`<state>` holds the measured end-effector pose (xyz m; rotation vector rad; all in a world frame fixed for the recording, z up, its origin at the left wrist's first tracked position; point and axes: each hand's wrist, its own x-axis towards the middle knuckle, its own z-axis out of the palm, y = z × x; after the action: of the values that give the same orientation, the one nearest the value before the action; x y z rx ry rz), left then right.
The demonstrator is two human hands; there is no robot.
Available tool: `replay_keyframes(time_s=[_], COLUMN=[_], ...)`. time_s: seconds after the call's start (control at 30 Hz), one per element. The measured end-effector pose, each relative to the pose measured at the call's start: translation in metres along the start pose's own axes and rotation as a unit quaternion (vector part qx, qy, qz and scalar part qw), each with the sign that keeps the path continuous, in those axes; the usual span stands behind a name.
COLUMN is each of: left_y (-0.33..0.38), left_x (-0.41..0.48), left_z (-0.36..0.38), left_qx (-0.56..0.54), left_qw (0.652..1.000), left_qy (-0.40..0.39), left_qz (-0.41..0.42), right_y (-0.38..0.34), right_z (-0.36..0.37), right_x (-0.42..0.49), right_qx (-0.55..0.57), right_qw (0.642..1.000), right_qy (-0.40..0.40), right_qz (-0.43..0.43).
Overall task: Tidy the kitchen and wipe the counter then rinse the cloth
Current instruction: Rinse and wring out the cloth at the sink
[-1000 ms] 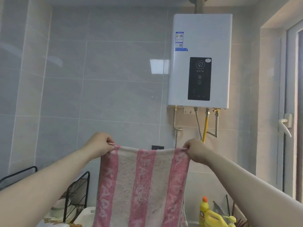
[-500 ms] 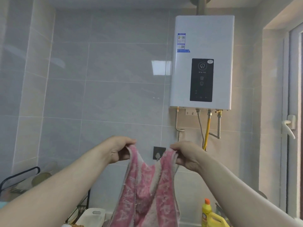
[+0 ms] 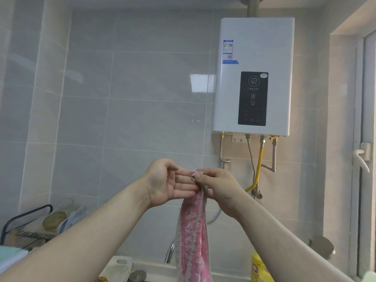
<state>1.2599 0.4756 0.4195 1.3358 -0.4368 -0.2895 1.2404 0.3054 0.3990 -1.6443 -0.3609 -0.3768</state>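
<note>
A pink and white striped cloth (image 3: 192, 237) hangs folded in half in front of the tiled wall. My right hand (image 3: 218, 186) pinches its two top corners together at chest height. My left hand (image 3: 171, 183) is beside it, palm turned toward me, fingers straight and laid against the cloth's top edge under the right thumb. The cloth's lower end runs out of the bottom of the view.
A white water heater (image 3: 253, 76) with hoses hangs on the wall to the upper right. A black dish rack (image 3: 26, 224) stands at the lower left. A tap (image 3: 169, 252), a white box (image 3: 119, 268) and a yellow bottle (image 3: 259, 268) are below. A window handle (image 3: 362, 157) is at the right.
My hands came together from a wide spread, folding the cloth in half. The left hand let go of its corner and the right hand now pinches both corners.
</note>
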Motion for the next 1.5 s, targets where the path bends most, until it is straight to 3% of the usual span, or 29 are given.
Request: replay_keyframes(time_s=[0.37, 0.47, 0.53, 0.6, 0.67, 0.73, 0.8, 0.9, 1.0, 1.1, 1.23, 1.43, 1.5], left_y=[-0.011, -0.019, -0.031, -0.043, -0.05, -0.055, -0.058, -0.052, -0.033, -0.013, 0.004, 0.019, 0.023], left_x=[-0.011, -0.006, -0.002, -0.003, -0.01, -0.01, -0.005, 0.0, -0.001, -0.002, 0.002, 0.012, 0.015], left_z=[-0.009, -0.01, -0.013, -0.018, -0.019, -0.022, -0.024, -0.022, -0.018, -0.011, 0.006, 0.018, 0.012], left_qx=[-0.052, -0.031, 0.068, 0.104, 0.071, 0.042, 0.03, 0.02, 0.037, 0.015, -0.019, -0.112, -0.14], left_qw=[0.986, 0.997, 0.995, 0.993, 0.991, 0.987, 0.989, 0.999, 0.996, 0.995, 0.994, 0.99, 0.987], left_qy=[-0.158, -0.072, 0.014, -0.023, -0.112, -0.151, -0.139, -0.039, 0.036, 0.026, 0.004, 0.017, 0.022], left_qz=[-0.024, 0.016, 0.065, 0.04, -0.022, -0.042, -0.028, 0.018, 0.077, 0.093, 0.105, 0.087, 0.078], right_y=[-0.001, -0.002, -0.004, -0.007, -0.01, -0.011, -0.013, -0.016, -0.016, -0.015, 0.019, 0.078, 0.074], right_z=[-0.009, -0.008, -0.006, -0.005, -0.005, -0.007, -0.009, -0.014, -0.022, -0.034, -0.033, -0.008, 0.003], right_x=[-0.007, -0.008, -0.008, -0.007, -0.006, -0.005, -0.006, -0.007, -0.009, -0.011, -0.024, -0.054, -0.06], right_qx=[0.069, 0.184, 0.243, 0.271, 0.282, 0.287, 0.301, 0.305, 0.217, 0.239, 0.369, 0.316, 0.312], right_qw=[0.997, 0.982, 0.969, 0.961, 0.958, 0.956, 0.951, 0.949, 0.972, 0.967, 0.919, 0.924, 0.927], right_qy=[0.022, 0.009, 0.003, 0.004, 0.001, 0.009, 0.004, -0.003, -0.018, -0.027, -0.039, -0.141, -0.143], right_qz=[0.005, 0.041, 0.051, 0.051, 0.052, 0.061, 0.07, 0.078, 0.083, 0.086, 0.129, 0.163, 0.153])
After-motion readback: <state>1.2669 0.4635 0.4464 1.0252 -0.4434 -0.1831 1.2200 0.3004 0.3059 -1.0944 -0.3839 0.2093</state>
